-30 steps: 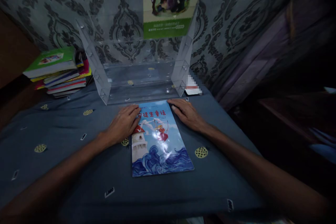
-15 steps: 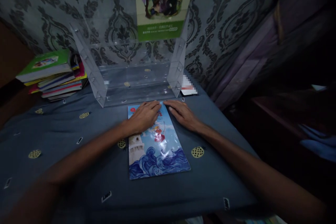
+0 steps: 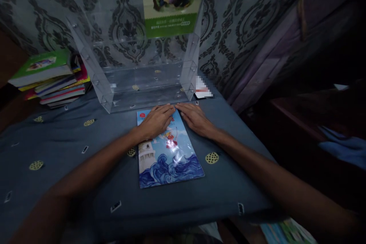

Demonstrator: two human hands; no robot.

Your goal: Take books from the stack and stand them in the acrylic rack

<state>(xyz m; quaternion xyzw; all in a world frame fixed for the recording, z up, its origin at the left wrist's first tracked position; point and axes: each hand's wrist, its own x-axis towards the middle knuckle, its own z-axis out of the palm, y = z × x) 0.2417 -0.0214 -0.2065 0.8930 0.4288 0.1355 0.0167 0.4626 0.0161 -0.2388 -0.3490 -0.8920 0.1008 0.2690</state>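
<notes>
A picture book (image 3: 174, 164) with a blue cover of curling waves lies face up on the cloth-covered table. My left hand (image 3: 158, 119) rests flat across its upper part, covering some of the cover's top, with the fingers stretched out. My right hand (image 3: 196, 119) lies at the book's upper right corner, its palm over the cloth beside the edge and its fingertips close to the left ones. Its fingers are extended too. Just beyond the hands stands a clear acrylic rack (image 3: 98, 85), with a green-and-cream book (image 3: 171, 26) in its top tier.
Several books are stacked in a pile (image 3: 47, 74) at the back left. A white item (image 3: 202, 90), partly pixelated, lies right of the rack. The dark blue tablecloth (image 3: 68, 141) has a pineapple print. A purple curtain (image 3: 257, 68) hangs at the right, beyond the table's edge.
The whole view has shifted slightly, so things sit a little higher and further left. Both hands stay at the top of the picture book, which shows no clear movement on the cloth.
</notes>
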